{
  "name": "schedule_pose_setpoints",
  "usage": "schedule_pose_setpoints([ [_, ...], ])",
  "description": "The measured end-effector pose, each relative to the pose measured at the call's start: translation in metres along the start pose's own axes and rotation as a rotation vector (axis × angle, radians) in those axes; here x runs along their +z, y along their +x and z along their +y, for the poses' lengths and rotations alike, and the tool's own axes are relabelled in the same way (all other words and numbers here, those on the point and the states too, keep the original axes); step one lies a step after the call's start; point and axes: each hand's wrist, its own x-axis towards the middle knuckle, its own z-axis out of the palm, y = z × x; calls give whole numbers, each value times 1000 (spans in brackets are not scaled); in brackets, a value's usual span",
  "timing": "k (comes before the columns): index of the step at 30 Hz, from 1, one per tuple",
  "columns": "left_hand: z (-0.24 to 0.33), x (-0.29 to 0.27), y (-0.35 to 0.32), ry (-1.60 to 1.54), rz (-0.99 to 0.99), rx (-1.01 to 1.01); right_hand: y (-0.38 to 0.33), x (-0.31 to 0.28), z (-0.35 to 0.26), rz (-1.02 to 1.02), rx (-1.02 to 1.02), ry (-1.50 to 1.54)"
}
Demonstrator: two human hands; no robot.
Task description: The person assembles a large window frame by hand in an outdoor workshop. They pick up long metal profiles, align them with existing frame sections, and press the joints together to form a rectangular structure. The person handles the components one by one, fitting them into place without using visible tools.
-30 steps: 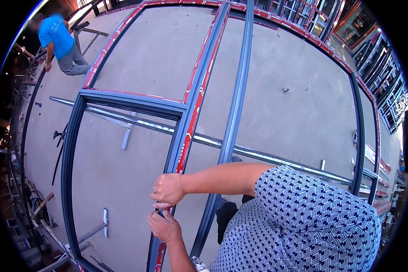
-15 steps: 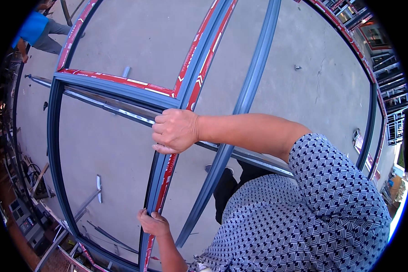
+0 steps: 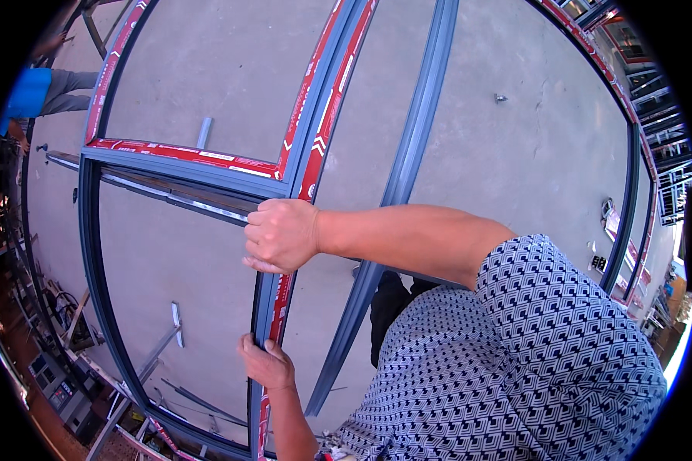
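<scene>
A large grey metal window frame (image 3: 92, 253) with red protective tape lies flat over a concrete floor. My right hand (image 3: 281, 234) grips its middle upright bar (image 3: 315, 131) near the joint with the crossbar (image 3: 184, 157). My left hand (image 3: 265, 363) holds the same bar lower down, fingers wrapped around its left edge. My patterned sleeve (image 3: 538, 361) fills the lower right.
A loose grey profile (image 3: 415, 138) lies to the right of the bar. A person in a blue top (image 3: 31, 92) crouches at the far left. Short metal pieces (image 3: 176, 313) lie on the floor. More frames (image 3: 661, 154) are stacked at the right edge.
My right hand has slid up the middle bar toward the crossbar joint. My left hand stays lower on the bar. The view has moved closer to the frame.
</scene>
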Motion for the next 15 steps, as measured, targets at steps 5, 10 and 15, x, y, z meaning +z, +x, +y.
schedule_pose_setpoints([
  [5,79,18,82,90,-166,65,0,11,0,32,25,26],
  [10,84,23,89,150,-166,69,-5,16,1,40,43,49],
  [15,77,22,86,194,-115,85,-6,3,13,-42,-59,90],
])
